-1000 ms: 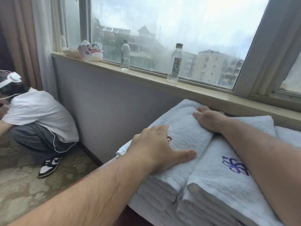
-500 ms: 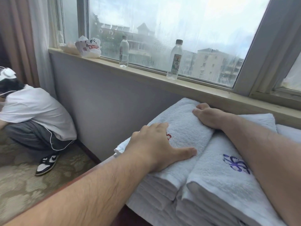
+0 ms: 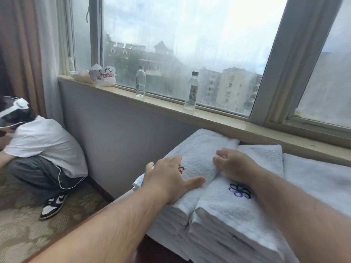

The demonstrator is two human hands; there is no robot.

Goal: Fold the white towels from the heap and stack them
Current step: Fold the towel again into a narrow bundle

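**A:** Head view, nearest first. What are the hands doing?

**B:** Both forearms reach in from 6 o'clock, hands apart. The left hand (image 3: pixel 171 179) lies flat, fingers straight, pressing the top towel (image 3: pixel 199 149) of the left stack at 12 o'clock. The right hand (image 3: pixel 233 164) sits at that towel's right edge, fingers curled. Whether they pinch cloth I cannot tell.

**A:** Which step is this?

**B:** I'd judge it's seating and smoothing a folded towel on its stack. A second stack (image 3: pixel 228 211) touches it at 1 o'clock, under the right forearm. Another towel (image 3: pixel 313 177) lies flat at 2 o'clock.

**A:** And next?

**B:** Probably lifting both hands off without dragging the top fold, then fetching another towel. No heap shows, so that likely means turning away.

**A:** Anything in the way?

**B:** Nothing lies between the hands and the stacks. The left stack sits by the brown edge (image 3: pixel 85 223), so a hard push toward 9 o'clock could tip it off. A person (image 3: pixel 43 141) crouches at 9 o'clock, well apart. Farthest, on the sill (image 3: pixel 167 107), there's a bag (image 3: pixel 102 76) at 11 o'clock and two bottles (image 3: pixel 140 83) (image 3: pixel 191 92) toward 12.
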